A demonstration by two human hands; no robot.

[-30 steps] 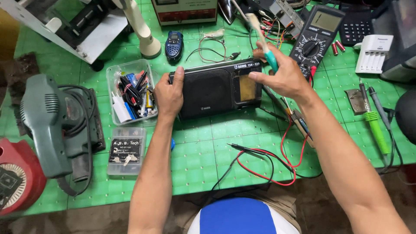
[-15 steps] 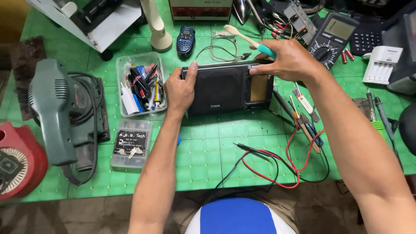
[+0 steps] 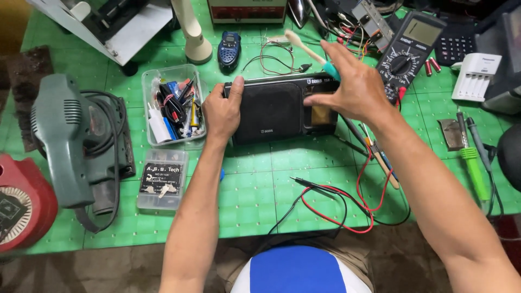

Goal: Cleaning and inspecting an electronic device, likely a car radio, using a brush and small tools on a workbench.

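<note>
Clear plastic tub (image 3: 146, 81) holds small tools (image 3: 176, 108).

Bare worktop (image 3: 255, 184) in front of radio (image 3: 271, 111), open approach there. Left flank blocked by parts tray (image 3: 172, 106), touching or nearly. Right side cluttered: probe leads (image 3: 336, 209), screwdrivers (image 3: 380, 160), multimeter (image 3: 407, 49) close behind.

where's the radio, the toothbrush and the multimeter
black radio (image 3: 271, 111), head view, on its speaker grille
toothbrush (image 3: 302, 45), head view, on its pale handle
multimeter (image 3: 402, 65), head view, on its round dial
</note>
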